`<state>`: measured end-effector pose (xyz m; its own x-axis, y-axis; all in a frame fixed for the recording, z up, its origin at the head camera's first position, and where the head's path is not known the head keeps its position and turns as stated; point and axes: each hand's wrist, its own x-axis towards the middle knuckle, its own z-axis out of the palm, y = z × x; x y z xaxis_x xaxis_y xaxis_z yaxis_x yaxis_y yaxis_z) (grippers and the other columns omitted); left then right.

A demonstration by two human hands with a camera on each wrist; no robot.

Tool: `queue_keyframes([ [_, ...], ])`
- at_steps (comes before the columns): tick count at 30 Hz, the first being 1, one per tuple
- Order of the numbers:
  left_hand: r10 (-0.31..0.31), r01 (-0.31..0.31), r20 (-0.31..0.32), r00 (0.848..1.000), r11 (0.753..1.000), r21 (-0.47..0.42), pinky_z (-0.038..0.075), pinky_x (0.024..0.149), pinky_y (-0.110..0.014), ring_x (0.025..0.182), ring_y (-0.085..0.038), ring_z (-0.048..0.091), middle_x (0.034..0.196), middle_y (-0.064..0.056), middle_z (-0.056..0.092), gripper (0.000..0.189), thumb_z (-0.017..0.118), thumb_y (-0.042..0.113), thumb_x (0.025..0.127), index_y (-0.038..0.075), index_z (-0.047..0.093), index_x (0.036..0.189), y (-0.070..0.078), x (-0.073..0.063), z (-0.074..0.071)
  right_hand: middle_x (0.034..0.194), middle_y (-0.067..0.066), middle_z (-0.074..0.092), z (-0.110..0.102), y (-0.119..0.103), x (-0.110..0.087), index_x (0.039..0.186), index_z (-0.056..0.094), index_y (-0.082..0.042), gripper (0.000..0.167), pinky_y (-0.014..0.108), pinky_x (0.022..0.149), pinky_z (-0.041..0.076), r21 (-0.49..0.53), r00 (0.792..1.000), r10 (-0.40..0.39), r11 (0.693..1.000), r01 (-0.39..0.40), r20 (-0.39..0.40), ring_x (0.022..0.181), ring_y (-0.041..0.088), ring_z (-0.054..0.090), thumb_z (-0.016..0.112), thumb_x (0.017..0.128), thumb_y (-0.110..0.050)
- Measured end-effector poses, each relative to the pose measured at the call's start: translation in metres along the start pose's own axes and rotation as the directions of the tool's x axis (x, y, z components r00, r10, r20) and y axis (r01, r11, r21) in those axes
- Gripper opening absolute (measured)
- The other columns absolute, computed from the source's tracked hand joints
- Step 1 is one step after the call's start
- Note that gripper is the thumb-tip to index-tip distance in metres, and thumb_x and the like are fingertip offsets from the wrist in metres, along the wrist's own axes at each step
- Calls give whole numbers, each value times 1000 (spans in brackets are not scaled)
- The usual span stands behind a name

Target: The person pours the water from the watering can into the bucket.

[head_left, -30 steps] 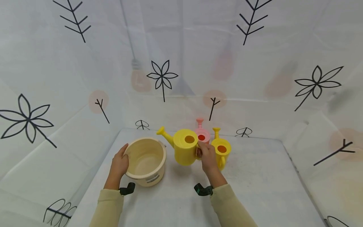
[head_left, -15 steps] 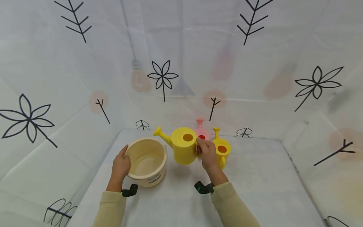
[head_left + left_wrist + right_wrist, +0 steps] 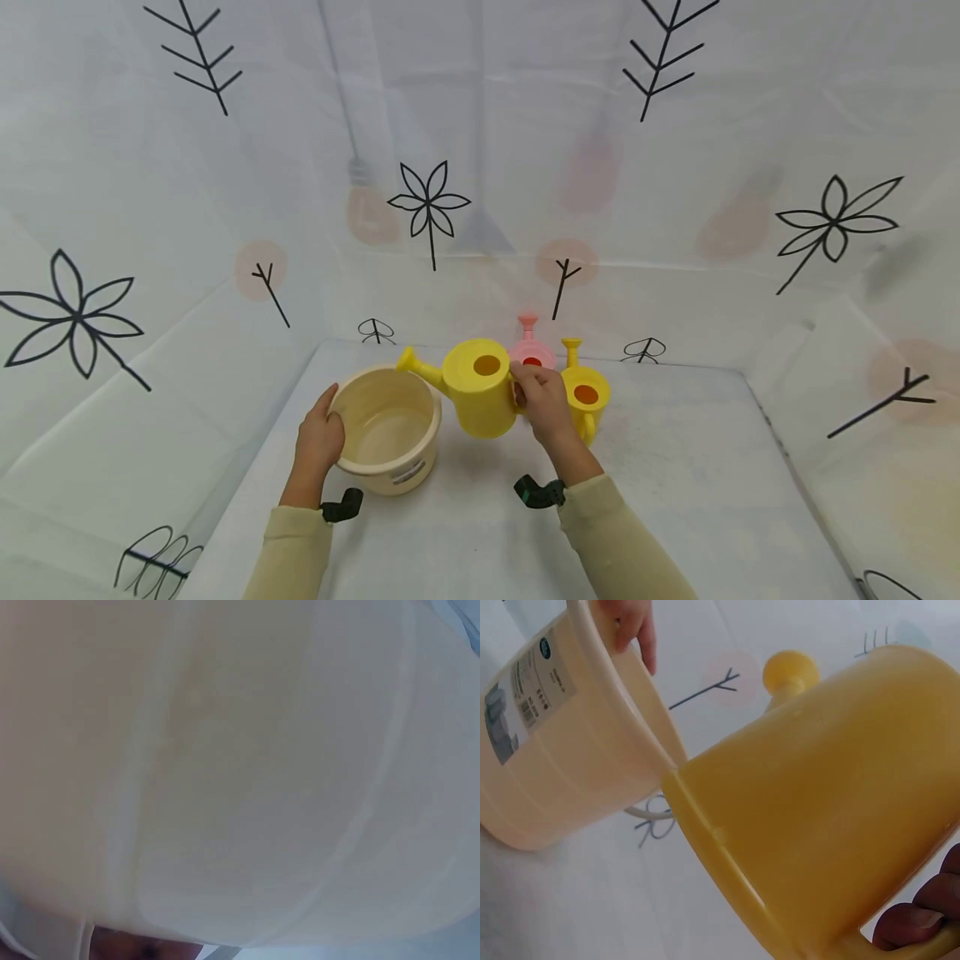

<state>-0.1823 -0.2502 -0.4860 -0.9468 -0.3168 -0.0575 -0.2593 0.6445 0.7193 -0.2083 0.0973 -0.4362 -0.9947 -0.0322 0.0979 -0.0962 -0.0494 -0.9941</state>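
In the head view, a cream bucket [image 3: 386, 479] stands at the table's left. My left hand [image 3: 321, 433] grips its left rim. The bucket's ribbed wall [image 3: 262, 772] fills the left wrist view. My right hand [image 3: 543, 400] holds a yellow watering can [image 3: 483, 408] by its handle, raised off the table and tilted left. The can's spout reaches toward the bucket's far right rim. In the right wrist view, curled fingers [image 3: 930, 907] of my right hand show at the handle, and the can's body [image 3: 825, 795] hides part of the scene.
A second yellow watering can [image 3: 587, 396] with an orange opening stands just right of my right hand. Behind it is a pink watering can [image 3: 532, 352], partly hidden. The white table [image 3: 675, 467] ends at a patterned cloth wall [image 3: 480, 292] at the back and sides.
The yellow watering can in my right hand has moved left toward the bucket, and its spout has dipped lower. The bucket and my left hand have shifted slightly right.
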Motion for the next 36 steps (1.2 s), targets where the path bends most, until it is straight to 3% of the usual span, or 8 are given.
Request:
queue_keyframes([
  [11, 0, 0, 5, 1000, 1000, -12, 39, 100, -57, 123, -41, 49, 152, -23, 37, 58, 23, 14, 96, 17, 28, 154, -4, 1, -1, 62, 15, 41, 5, -3, 1, 71, 49, 13, 56, 28, 59, 38, -117, 998, 30, 993, -23, 55, 64, 26, 43, 54, 98, -36],
  [18, 5, -5, 12, 1000, 999, -33, 40, 99, -56, 117, -39, 52, 153, -22, 36, 57, 24, 14, 97, 18, 28, 154, -4, 1, -1, 60, 6, 42, 7, -5, 1, 74, 51, 12, 61, 29, 61, 39, -180, 995, 63, 983, -49, 77, 65, 22, 45, 55, 95, -45],
  [27, 0, 0, 14, 1000, 1000, -22, 43, 94, -53, 108, -38, 56, 151, -23, 38, 57, 23, 14, 97, 19, 28, 154, -3, 1, -1, 61, 6, 43, 11, -11, 1, 65, 52, -5, 51, 29, 62, 40, -263, 991, 69, 964, -37, 115, 65, 22, 46, 53, 96, -46],
  [36, -5, 5, 6, 1000, 1000, -22, 44, 92, -53, 107, -37, 56, 151, -22, 38, 57, 24, 15, 97, 19, 29, 154, -5, 2, 0, 70, 8, 53, 13, -15, 2, 83, 70, -10, 45, 30, 69, 46, -333, 984, 120, 940, -69, 135, 80, 23, 56, 53, 94, -51],
])
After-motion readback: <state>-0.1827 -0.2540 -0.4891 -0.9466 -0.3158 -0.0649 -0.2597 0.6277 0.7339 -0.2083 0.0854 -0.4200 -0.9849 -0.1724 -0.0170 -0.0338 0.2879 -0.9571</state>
